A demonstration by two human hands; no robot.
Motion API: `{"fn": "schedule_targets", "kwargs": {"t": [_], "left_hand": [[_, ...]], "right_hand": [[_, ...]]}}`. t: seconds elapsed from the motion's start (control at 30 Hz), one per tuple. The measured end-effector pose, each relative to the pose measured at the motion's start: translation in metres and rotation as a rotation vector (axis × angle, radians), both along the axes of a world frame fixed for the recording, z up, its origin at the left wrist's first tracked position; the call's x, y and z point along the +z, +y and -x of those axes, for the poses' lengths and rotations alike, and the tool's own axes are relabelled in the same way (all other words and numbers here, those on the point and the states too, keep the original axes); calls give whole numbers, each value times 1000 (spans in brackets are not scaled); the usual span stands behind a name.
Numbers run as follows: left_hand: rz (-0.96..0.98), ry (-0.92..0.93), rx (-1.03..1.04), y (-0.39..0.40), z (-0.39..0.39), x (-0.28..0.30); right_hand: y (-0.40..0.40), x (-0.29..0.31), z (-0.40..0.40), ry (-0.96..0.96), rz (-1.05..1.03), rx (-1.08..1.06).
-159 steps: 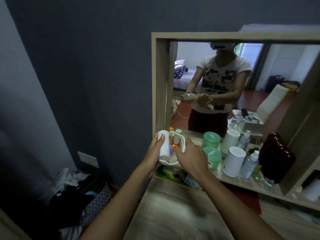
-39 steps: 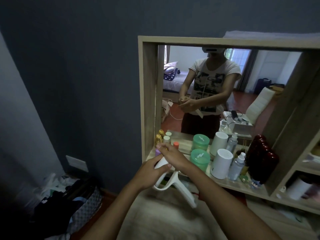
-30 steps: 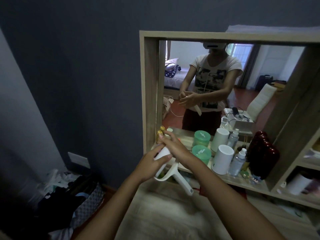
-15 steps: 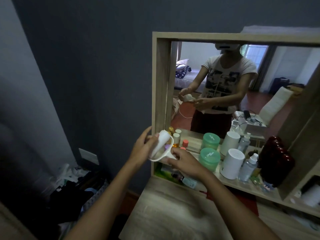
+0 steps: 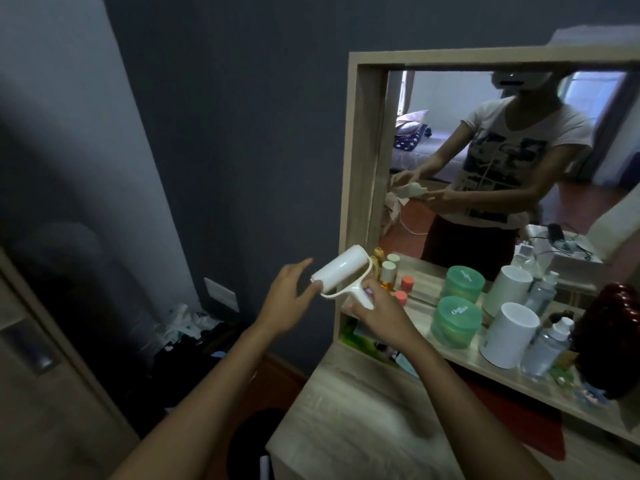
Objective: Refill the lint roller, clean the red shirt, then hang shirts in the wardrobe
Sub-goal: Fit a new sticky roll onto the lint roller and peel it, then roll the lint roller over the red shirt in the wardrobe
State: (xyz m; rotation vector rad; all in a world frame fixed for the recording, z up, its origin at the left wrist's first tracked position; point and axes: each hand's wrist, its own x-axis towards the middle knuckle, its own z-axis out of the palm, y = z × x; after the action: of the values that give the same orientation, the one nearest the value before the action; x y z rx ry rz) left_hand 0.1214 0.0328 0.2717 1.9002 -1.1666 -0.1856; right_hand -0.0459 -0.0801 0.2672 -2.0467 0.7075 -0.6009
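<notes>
A white lint roller with a white roll on it is held up in front of the mirror's left frame. My right hand is shut on its cream handle from below. My left hand sits just left of the roll with fingers spread, fingertips touching the roll's near end. No red shirt and no wardrobe interior are in sight.
A wooden dressing table lies below my arms, with a framed mirror behind. On its shelf stand green jars, white cylinders, small bottles and a dark red object. Bags and clutter lie on the floor at left. A wooden door is at far left.
My view has swung left. The roller has tilted so that the roll points up-left, my right hand has shifted onto the handle, and my left hand has opened beside the roll.
</notes>
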Motion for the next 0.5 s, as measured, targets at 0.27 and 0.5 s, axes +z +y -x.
{"fn": "schedule_targets", "kwargs": {"t": [0.27,0.5], "left_hand": [[84,-516,327,85,-35,15],[15,-673,649,214,-93,21]], "right_hand": [[24,-4,-57,-126,-38,40],[116,-4,-170,-193,-133,272]]}}
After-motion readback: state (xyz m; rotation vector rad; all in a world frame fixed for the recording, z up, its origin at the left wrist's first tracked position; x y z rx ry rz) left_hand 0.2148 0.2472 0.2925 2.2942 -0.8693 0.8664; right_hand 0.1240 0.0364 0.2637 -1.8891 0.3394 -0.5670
